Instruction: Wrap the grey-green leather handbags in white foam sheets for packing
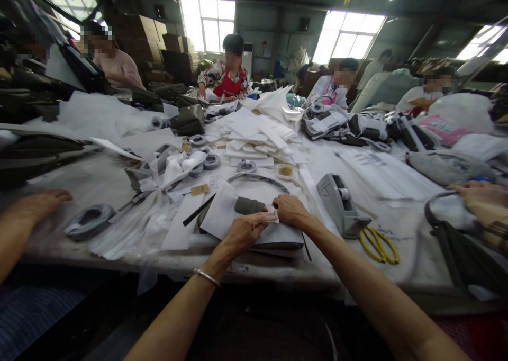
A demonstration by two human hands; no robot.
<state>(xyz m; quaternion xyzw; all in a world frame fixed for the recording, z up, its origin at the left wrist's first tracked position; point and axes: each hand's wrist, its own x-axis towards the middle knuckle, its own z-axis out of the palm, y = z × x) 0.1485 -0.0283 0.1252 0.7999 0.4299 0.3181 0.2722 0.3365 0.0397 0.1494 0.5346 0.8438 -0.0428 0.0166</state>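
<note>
My left hand (245,231) and my right hand (291,210) meet over a dark grey bag piece (278,239) lying on white paper (222,215) at the table's near edge. Both hands pinch a small white paper scrap (272,213) beside a dark grey tab (249,206) of the bag. A bracelet sits on my left wrist. A black pencil-like stick (198,210) lies just left of the paper.
A grey tape dispenser (339,202) and yellow scissors (379,244) lie to the right. Tape rolls (89,219), white paper stacks (254,136) and dark bags (190,118) crowd the table. Co-workers' hands rest at far left (37,205) and far right (478,194); several people sit across.
</note>
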